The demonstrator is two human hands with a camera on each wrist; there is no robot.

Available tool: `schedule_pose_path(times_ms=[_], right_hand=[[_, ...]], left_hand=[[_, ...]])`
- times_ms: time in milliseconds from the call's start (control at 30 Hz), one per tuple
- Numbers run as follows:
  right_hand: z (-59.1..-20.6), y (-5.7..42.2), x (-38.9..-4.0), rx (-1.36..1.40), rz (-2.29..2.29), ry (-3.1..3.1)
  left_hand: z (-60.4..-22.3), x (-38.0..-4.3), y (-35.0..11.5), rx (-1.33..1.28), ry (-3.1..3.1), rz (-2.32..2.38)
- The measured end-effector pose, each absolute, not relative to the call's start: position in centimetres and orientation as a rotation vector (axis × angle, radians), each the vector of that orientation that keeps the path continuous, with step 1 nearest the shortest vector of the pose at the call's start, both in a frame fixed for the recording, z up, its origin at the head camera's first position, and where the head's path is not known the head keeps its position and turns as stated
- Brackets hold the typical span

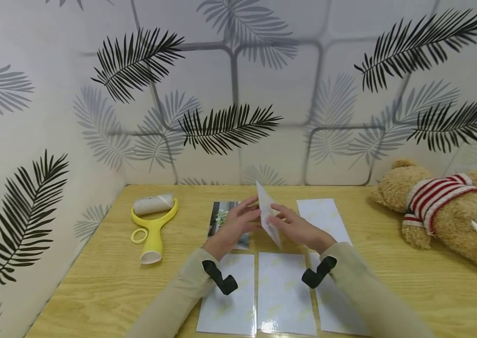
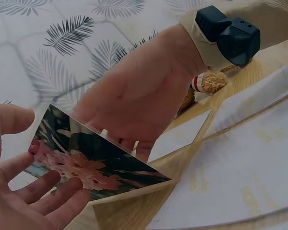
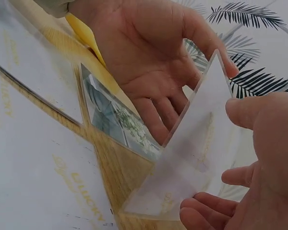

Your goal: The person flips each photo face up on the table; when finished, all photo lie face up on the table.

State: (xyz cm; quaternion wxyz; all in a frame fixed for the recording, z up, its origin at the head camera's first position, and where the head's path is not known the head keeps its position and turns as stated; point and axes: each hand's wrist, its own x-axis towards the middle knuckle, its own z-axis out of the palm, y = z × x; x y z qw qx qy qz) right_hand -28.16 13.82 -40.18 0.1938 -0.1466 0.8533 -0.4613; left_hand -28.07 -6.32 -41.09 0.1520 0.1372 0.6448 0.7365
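Observation:
A photo print [image 1: 266,211] stands tilted on edge above the table, between the fingers of both hands. Its picture side, pink flowers on dark green, faces my left hand [image 1: 236,225] in the left wrist view. Toward my right hand [image 3: 269,143] is its white back with faint yellow lettering. The left fingers [image 2: 62,187] lie along the lower part of the picture, with the thumb by the upper corner. The right thumb is at the back's edge, fingertips lower down. Behind the left hand lies a face-up photo of white flowers [image 1: 218,217].
White-backed prints lie face down: a left one [image 1: 234,291], a middle one [image 1: 284,291] and a right one [image 1: 339,300] in front, another [image 1: 322,216] at back right. A yellow forked handle [image 1: 154,234] with a grey roll [image 1: 153,204] is left; a teddy bear [image 1: 445,206] lies right.

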Motion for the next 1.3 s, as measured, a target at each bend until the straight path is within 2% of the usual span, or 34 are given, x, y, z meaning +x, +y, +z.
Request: schedule_pose_path(times_ms=[500, 1100, 1300], right_hand=[[-38.9, 14.8, -27.1, -0.369, -1.396, 2.248], [-38.5, 16.8, -26.8, -0.400, -1.428, 2.263], [-38.9, 17.2, -27.0, -0.367, -1.427, 2.328]], left_hand=[[-42.3, -27.7, -5.5, 0.612, 1.941, 1.887], [-42.6, -26.9, -5.0, 0.682, 2.034, 1.706], [-42.3, -26.8, -5.1, 0.782, 2.127, 1.550]])
